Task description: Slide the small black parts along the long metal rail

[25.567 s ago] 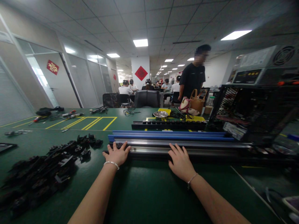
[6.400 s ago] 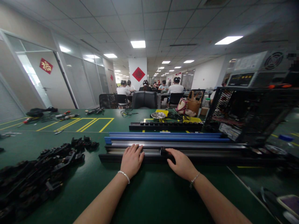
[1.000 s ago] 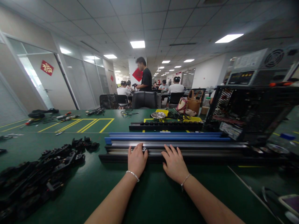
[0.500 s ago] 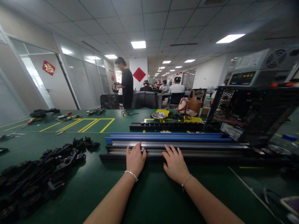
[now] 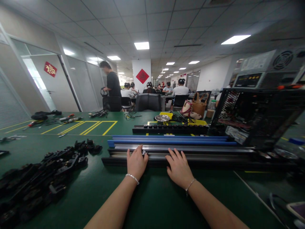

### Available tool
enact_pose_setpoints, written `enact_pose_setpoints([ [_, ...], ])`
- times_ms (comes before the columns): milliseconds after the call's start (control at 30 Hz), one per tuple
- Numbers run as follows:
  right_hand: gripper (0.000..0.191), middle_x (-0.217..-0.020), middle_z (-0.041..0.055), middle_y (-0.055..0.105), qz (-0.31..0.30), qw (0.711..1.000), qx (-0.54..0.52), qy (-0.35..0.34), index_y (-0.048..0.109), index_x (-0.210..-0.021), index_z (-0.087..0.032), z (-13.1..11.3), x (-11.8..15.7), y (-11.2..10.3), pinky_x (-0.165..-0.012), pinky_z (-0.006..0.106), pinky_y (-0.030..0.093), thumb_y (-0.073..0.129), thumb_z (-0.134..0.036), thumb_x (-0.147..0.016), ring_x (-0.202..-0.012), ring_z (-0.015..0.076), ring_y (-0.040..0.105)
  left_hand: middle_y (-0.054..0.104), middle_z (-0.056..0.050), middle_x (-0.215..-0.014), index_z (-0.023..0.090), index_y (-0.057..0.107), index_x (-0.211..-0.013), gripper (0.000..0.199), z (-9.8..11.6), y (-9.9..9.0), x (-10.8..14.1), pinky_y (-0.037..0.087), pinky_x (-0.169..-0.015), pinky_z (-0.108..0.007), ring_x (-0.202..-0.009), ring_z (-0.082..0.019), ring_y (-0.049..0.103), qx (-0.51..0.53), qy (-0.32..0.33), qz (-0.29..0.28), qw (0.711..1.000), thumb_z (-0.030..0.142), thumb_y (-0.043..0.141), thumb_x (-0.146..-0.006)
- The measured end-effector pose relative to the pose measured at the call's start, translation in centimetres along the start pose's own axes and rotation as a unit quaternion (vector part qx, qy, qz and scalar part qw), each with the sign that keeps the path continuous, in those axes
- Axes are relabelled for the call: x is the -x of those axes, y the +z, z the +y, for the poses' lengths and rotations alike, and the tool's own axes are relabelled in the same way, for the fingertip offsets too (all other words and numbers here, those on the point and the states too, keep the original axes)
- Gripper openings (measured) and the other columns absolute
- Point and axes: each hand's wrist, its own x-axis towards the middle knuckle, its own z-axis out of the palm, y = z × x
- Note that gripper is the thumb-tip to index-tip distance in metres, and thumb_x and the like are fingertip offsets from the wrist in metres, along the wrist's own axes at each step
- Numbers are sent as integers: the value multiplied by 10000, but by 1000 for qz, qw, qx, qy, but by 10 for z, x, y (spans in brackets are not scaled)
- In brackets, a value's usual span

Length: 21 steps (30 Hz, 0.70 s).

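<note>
Your left hand (image 5: 137, 160): curved over a small part (image 5: 144, 153) on the near black rail (image 5: 209, 161); whether it grips cannot be told. Your right hand (image 5: 179, 166): fingers spread, closed on nothing, at the same rail, perhaps steadying it. Behind: blue rail (image 5: 171, 139), parallel, likely for compactness. Leftward: heap of black parts (image 5: 49, 171) on the bench (image 5: 152, 203), apart, presumably leaving the hands room.

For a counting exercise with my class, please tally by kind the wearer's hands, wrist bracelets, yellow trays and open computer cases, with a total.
Hands, left hand and right hand: 2
Bracelets, left bracelet and right bracelet: 2
Yellow trays, farther tray and nearer tray: 2
Open computer case: 1
Total: 7
</note>
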Motion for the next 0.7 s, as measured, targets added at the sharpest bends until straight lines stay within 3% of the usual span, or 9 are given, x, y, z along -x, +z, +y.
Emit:
enact_pose_setpoints([
  [700, 343, -1379, 92, 406, 24, 1000, 7, -7, 565, -1093, -211, 2, 2, 2, -1052, 486, 138, 509, -244, -756, -1282, 302, 294, 647, -98, -1104, 159, 467, -1184, 394, -7, 3, -3, 170, -1064, -477, -1046, -219, 574, -8, -8, 26, 1000, 245, 431, -802],
])
